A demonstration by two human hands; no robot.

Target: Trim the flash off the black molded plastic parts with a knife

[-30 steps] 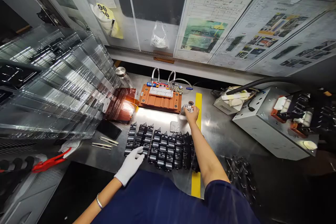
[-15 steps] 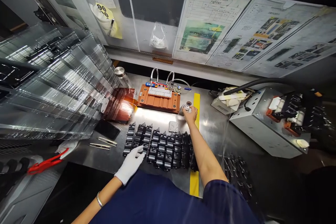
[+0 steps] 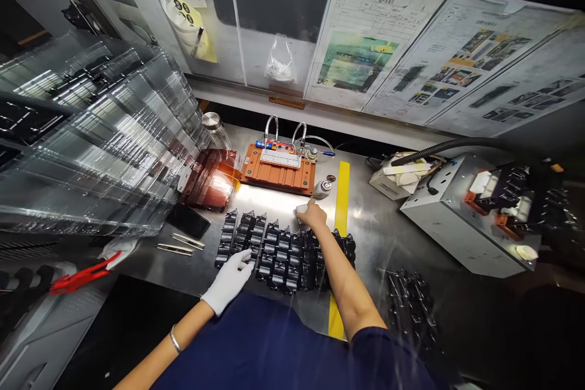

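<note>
My right hand (image 3: 313,214), bare, lies with its fingertips on a small pale square pad (image 3: 300,214) on the steel table. I cannot tell whether it grips the pad. Just beyond stands a small metal can (image 3: 322,190), not touched. My left hand (image 3: 228,283), in a white glove, rests its fingertips on the near end of rows of black moulded parts (image 3: 283,262). Above them sits an orange fixture board (image 3: 278,180) carrying a white breadboard and curved metal tubes.
A tall stack of clear plastic trays (image 3: 100,134) fills the left side. Beside it lie a phone (image 3: 187,220), tweezers (image 3: 180,244) and red-handled cutters (image 3: 82,280). A grey metal box (image 3: 466,213) stands at right, with a heap of dark parts (image 3: 409,311) in front of it.
My right hand has moved left and nearer, from the metal can onto the pale pad. My left hand has stayed at the black parts.
</note>
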